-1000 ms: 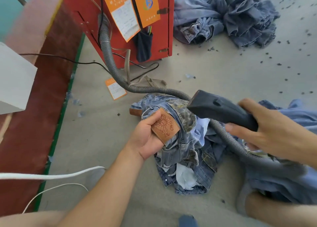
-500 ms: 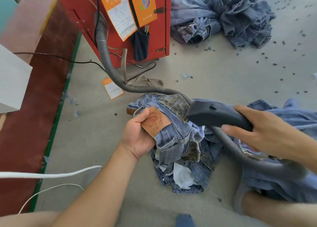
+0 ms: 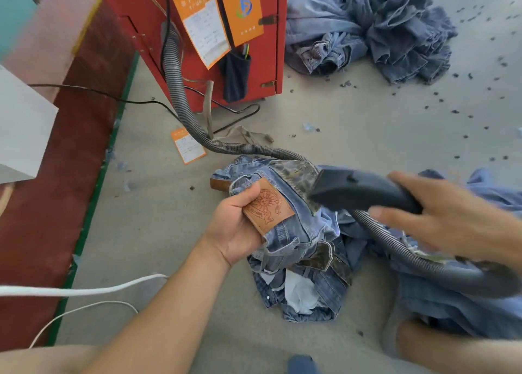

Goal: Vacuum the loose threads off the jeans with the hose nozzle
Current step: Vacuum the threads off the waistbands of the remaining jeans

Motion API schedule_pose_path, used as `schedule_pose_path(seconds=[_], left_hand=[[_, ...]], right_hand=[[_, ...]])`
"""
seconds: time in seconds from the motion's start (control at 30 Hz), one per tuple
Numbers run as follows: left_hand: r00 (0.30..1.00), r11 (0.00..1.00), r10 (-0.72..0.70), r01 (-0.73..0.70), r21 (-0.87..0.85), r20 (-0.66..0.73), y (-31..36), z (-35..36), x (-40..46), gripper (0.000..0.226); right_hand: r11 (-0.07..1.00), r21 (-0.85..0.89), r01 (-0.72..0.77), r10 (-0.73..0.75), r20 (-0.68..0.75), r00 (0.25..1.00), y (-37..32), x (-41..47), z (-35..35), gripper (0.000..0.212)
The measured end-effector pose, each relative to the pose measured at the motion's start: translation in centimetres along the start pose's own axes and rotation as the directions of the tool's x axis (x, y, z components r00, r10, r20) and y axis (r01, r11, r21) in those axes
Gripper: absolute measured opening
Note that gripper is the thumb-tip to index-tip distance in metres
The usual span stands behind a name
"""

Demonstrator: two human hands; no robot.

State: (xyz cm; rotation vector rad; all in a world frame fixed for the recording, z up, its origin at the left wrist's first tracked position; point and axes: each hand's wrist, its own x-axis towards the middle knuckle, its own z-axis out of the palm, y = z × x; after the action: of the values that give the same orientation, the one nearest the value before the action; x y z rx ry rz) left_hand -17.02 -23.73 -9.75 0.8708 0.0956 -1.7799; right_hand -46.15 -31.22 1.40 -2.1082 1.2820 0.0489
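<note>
Left hand (image 3: 236, 228) grips the bunched blue denim jeans (image 3: 299, 241) at their brown leather patch; blurred right hand (image 3: 449, 218) seemingly curls around the dark plastic hose nozzle (image 3: 358, 188).

jeans (image 3: 299, 246): faded blue denim, rough
patch (image 3: 268, 209): tan leather, embossed
nozzle (image 3: 358, 188): matt dark plastic
hose (image 3: 180, 97): ribbed grey plastic
floor (image 3: 353, 130): matt concrete

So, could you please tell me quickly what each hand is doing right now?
Left hand: grips the jeans at the waistband, thumb beside the leather patch.
Right hand: holds the nozzle, fingers curled round it.
</note>
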Motion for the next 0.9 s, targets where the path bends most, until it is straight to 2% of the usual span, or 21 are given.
schedule_pose_path(seconds=[0.07, 0.17, 0.23, 0.3, 0.4, 0.43, 0.5, 0.57, 0.6, 0.67, 0.73, 0.8, 0.83, 0.9], left_hand=[[0.999, 1.000, -0.022, 0.021, 0.017, 0.026, -0.5, 0.0, -0.1, 0.028], [0.995, 0.994, -0.073, 0.066, 0.091, 0.074, -1.1, -0.5, -0.4, 0.028], [0.990, 0.971, -0.115, 0.094, 0.218, 0.085, -1.1, -0.7, -0.6, 0.023], [0.987, 0.926, -0.145, 0.111, 0.361, 0.070, -1.1, -1.2, -0.6, 0.019], [0.982, 0.862, -0.182, 0.137, 0.488, 0.045, -1.5, -2.0, -1.0, 0.024], [0.982, 0.850, -0.183, 0.138, 0.508, 0.040, -1.8, -2.2, -1.0, 0.028], [0.984, 0.831, -0.177, 0.133, 0.540, 0.030, -2.3, -2.3, -1.2, 0.033], [0.986, 0.822, -0.161, 0.114, 0.559, 0.035, -2.3, -2.1, -1.6, 0.033], [0.988, 0.820, -0.150, 0.101, 0.564, 0.042, -2.1, -2.1, -1.6, 0.033], [0.992, 0.812, -0.124, 0.083, 0.578, 0.032, -1.4, -2.1, -1.4, 0.034], [0.995, 0.789, -0.099, 0.070, 0.610, 0.013, -1.0, -2.3, -1.2, 0.035], [0.996, 0.760, -0.089, 0.066, 0.646, 0.003, -1.2, -1.9, -1.4, 0.036], [0.996, 0.759, -0.094, 0.069, 0.647, 0.004, -1.1, -1.8, -1.5, 0.037], [0.993, 0.806, -0.113, 0.078, 0.586, 0.023, -1.0, -1.5, -1.6, 0.032]], right_hand=[[0.997, -0.078, 0.001, 0.001, 0.032, 0.999, -0.8, 0.8, 1.8, 0.033], [0.996, 0.035, -0.083, 0.086, -0.094, 0.992, -1.4, 3.4, 3.0, 0.026], [0.989, 0.087, -0.119, 0.130, -0.137, 0.982, -1.2, 4.1, 2.0, 0.024], [0.988, 0.128, -0.091, 0.099, -0.054, 0.994, -0.8, 3.3, 0.7, 0.021], [0.989, 0.111, -0.100, 0.082, 0.154, 0.985, -1.4, 2.7, 0.6, 0.018], [0.990, 0.093, -0.107, 0.090, 0.168, 0.982, -1.8, 3.3, 1.0, 0.021], [0.982, 0.124, -0.141, 0.131, 0.087, 0.988, -2.1, 5.1, 1.9, 0.025], [0.941, 0.264, -0.211, 0.211, 0.030, 0.977, -2.0, 6.3, 1.7, 0.027], [0.914, 0.336, -0.229, 0.230, 0.038, 0.972, -1.6, 6.3, 1.1, 0.026], [0.894, 0.397, -0.208, 0.178, 0.110, 0.978, -0.9, 5.5, -0.3, 0.023], [0.903, 0.382, -0.198, 0.124, 0.210, 0.970, -0.8, 4.7, -0.9, 0.022], [0.929, 0.279, -0.242, 0.165, 0.274, 0.948, -1.2, 4.8, -0.2, 0.024], [0.941, 0.235, -0.245, 0.183, 0.255, 0.949, -1.6, 5.4, 0.4, 0.025], [0.937, 0.255, -0.240, 0.215, 0.121, 0.969, -1.8, 6.3, 1.5, 0.025]])
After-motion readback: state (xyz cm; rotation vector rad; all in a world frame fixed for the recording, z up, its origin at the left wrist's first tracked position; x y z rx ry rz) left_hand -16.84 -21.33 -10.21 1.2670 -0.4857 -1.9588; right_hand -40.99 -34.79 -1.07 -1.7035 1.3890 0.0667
